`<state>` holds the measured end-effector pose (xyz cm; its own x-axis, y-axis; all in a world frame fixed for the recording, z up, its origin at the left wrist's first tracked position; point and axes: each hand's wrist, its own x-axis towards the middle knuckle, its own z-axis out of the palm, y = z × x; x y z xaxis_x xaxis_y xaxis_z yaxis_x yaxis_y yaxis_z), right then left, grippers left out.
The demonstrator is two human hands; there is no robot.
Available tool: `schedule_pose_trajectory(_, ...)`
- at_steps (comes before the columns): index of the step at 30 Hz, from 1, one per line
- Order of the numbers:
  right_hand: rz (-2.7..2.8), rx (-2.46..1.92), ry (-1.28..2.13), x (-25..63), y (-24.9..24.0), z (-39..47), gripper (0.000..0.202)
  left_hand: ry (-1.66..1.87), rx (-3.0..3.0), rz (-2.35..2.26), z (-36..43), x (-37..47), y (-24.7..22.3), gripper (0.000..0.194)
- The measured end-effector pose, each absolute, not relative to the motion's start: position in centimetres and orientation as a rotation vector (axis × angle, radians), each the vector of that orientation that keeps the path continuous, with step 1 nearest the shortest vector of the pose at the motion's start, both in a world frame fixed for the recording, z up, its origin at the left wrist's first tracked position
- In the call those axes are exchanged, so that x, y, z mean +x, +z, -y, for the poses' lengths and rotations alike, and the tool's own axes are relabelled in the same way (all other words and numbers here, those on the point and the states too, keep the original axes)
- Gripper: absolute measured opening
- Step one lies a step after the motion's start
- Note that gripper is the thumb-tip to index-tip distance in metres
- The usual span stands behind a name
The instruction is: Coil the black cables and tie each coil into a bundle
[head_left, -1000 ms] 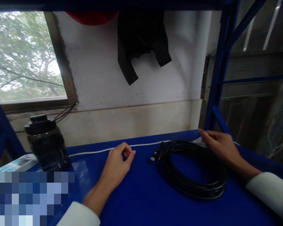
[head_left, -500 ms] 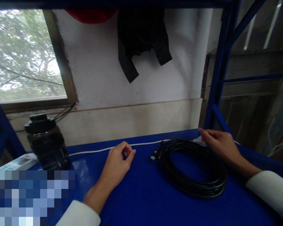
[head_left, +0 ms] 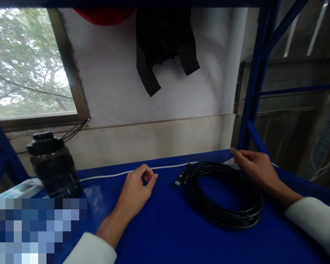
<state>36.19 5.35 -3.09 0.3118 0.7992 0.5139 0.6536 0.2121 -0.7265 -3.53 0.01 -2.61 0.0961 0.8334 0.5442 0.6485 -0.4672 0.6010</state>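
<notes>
A coil of black cable (head_left: 222,220) lies on the blue surface (head_left: 159,234), its plugs (head_left: 181,178) at the coil's left end. To the left of the plugs, my left hand (head_left: 141,183) rests with fingers curled in towards the thumb and nothing seen between them. My right hand (head_left: 257,165) is at the coil's upper right edge, thumb stretched out and apart from the loosely bent fingers. It holds nothing visible. Beside its thumb lies a pale translucent piece (head_left: 232,163), partly hidden.
A dark bottle (head_left: 55,168) stands at the left, near a white power strip (head_left: 26,189). A white cord (head_left: 107,176) runs along the back. Blue posts (head_left: 254,84) frame the surface; a black bag (head_left: 165,36) hangs above. The lower left corner is pixelated.
The whole view has shifted very slightly. Neither hand has visibly moved relative to the coil.
</notes>
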Motion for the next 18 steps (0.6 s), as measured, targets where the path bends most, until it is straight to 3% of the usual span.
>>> schedule_pose_trajectory(18, 1.406, -1.498, 0.159, 36.42, -3.24, -5.46, 0.064, 1.303, 2.172, -1.496, -0.12, -3.43, -2.63, 0.018)
